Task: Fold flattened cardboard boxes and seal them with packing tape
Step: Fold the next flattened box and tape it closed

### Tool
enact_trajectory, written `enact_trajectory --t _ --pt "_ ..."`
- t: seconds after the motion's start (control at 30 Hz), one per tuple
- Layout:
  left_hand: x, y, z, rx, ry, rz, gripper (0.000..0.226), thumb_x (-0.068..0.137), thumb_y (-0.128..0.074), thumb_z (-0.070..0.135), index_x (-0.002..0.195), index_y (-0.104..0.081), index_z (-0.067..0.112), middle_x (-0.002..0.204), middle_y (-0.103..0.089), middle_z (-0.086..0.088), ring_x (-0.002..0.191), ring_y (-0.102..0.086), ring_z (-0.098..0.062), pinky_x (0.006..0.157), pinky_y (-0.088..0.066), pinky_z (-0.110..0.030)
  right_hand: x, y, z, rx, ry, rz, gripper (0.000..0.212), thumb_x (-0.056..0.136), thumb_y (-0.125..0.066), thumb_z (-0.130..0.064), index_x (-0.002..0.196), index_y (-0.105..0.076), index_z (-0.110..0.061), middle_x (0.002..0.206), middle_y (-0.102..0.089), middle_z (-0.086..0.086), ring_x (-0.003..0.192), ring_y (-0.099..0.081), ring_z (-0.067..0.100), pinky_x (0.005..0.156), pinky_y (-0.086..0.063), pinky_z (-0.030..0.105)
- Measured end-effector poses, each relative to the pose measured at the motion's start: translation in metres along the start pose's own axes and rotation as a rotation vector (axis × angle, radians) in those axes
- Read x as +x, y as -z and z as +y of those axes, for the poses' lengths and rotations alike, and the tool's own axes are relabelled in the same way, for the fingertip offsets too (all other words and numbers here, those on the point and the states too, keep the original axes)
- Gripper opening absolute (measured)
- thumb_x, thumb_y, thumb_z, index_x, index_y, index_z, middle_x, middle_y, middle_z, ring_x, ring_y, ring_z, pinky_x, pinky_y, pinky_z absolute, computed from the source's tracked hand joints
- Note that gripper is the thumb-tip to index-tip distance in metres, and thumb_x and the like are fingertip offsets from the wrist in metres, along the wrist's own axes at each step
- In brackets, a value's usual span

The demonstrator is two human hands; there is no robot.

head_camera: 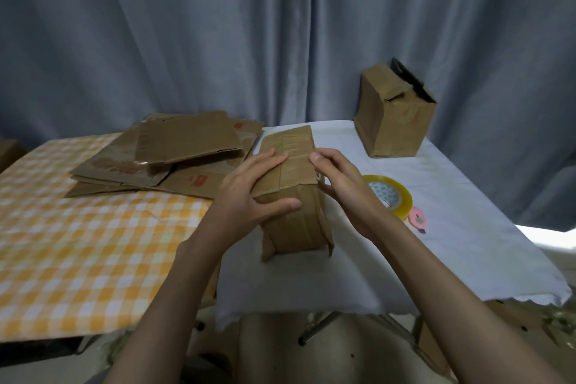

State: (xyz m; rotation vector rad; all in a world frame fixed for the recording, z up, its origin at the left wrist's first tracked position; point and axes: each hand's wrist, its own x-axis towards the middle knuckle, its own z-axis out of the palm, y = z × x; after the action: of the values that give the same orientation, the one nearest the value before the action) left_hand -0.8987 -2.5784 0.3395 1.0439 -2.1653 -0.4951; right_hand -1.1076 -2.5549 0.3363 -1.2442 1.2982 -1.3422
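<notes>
Light, worn, bendable box (293, 196) held by left hand (249, 193) and right hand (339, 187), grip best at stiffer corners

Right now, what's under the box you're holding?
The box sits on a white cloth, with the left hand and right hand gripping its top. The box hides whatever lies directly under it. What is beneath the cloth cannot be seen either.
</notes>
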Motion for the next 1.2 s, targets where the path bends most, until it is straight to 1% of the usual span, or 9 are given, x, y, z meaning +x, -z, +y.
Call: enact_trajectory --t 0.1,0.2,0.3,0.37,0.63,0.8,0.9,1.07,1.2 --pt "-0.001 0.006 -0.004 -0.006 0.001 0.038 0.085 0.068 -0.067 0.076 0.143 -0.05 0.04 0.152 -0.042 0.015 0.136 -0.039 0.0 0.108 -0.031 -0.021 -0.002 0.006 0.001 -0.068 0.052 -0.124 0.044 0.097 -0.057 -0.051 0.136 -0.06 -0.03 0.135 -0.061 -0.011 0.126 -0.055 0.004 0.103 -0.05 0.03" --pt "-0.002 0.013 -0.007 -0.025 0.011 0.075 0.08 0.071 -0.071 0.068 0.142 -0.053 0.037 0.151 -0.045 0.012 0.133 -0.041 0.001 0.108 -0.035 -0.021 -0.006 0.017 0.004 -0.239 0.064 -0.256 0.065 0.078 -0.073 -0.062 0.135 -0.058 -0.036 0.135 -0.059 -0.014 0.125 -0.054 -0.003 0.1 -0.049 0.023" --pt "-0.002 0.018 -0.01 -0.042 0.014 0.114 0.079 0.071 -0.074 0.068 0.141 -0.055 0.035 0.149 -0.049 0.01 0.135 -0.044 -0.001 0.114 -0.037 -0.028 -0.01 0.022 0.015 -0.434 0.07 -0.344 0.094 0.06 -0.09 -0.054 0.142 -0.049 -0.035 0.138 -0.051 -0.015 0.129 -0.047 -0.003 0.105 -0.045 0.021" --pt "-0.002 0.019 -0.011 -0.045 0.029 0.124 0.081 0.068 -0.069 0.07 0.14 -0.056 0.036 0.148 -0.05 0.01 0.134 -0.046 -0.003 0.114 -0.039 -0.034 -0.012 0.024 0.027 -0.668 0.144 -0.367 0.104 0.06 -0.093 -0.047 0.148 -0.039 -0.031 0.14 -0.042 -0.014 0.13 -0.042 0.0 0.107 -0.041 0.022" --pt "-0.001 0.018 -0.012 -0.018 0.047 0.153 0.081 0.068 -0.072 0.071 0.138 -0.058 0.036 0.146 -0.053 0.008 0.133 -0.048 -0.005 0.114 -0.039 -0.041 -0.016 0.03 0.047 -0.825 0.297 -0.346 0.075 0.069 -0.079 -0.009 0.134 -0.045 -0.021 0.127 -0.041 -0.007 0.12 -0.047 0.011 0.095 -0.05 0.038" --pt "0.001 0.002 0.003 0.023 0.042 0.129 0.082 0.066 -0.072 0.07 0.139 -0.057 0.035 0.15 -0.048 0.008 0.135 -0.044 -0.007 0.116 -0.033 -0.03 -0.019 0.048 0.046 -0.909 0.304 -0.382 0.061 0.07 -0.072 -0.005 0.122 -0.046 -0.026 0.118 -0.043 -0.012 0.105 -0.05 0.012 0.086 -0.049 0.039" --pt "0.003 -0.015 0.012 0.028 0.037 0.111 0.082 0.07 -0.074 0.07 0.141 -0.056 0.034 0.151 -0.047 0.005 0.138 -0.042 -0.01 0.117 -0.032 -0.036 -0.02 0.065 0.045 -0.998 0.261 -0.368 0.058 0.074 -0.073 -0.005 0.12 -0.046 -0.028 0.118 -0.044 -0.016 0.103 -0.047 0.007 0.081 -0.041 0.03" --pt "0.008 -0.028 0.022 0.068 0.061 0.05 0.081 0.072 -0.074 0.069 0.143 -0.053 0.034 0.153 -0.045 0.004 0.141 -0.039 -0.015 0.118 -0.03 -0.04 -0.027 0.077 0.048 -1.058 0.186 -0.361 0.06 0.077 -0.078 -0.008 0.127 -0.05 -0.024 0.129 -0.057 -0.003 0.107 -0.046 0.005 0.083 -0.034 0.021" --pt "0.006 -0.029 0.023 0.133 0.079 -0.035 0.085 0.069 -0.075 0.067 0.144 -0.05 0.036 0.155 -0.041 0.006 0.141 -0.036 -0.014 0.115 -0.027 -0.036 -0.03 0.068 0.058 -1.079 0.211 -0.374 0.057 0.077 -0.075 -0.008 0.127 -0.052 -0.02 0.124 -0.066 0.002 0.11 -0.06 0.02 0.079 -0.042 0.024"
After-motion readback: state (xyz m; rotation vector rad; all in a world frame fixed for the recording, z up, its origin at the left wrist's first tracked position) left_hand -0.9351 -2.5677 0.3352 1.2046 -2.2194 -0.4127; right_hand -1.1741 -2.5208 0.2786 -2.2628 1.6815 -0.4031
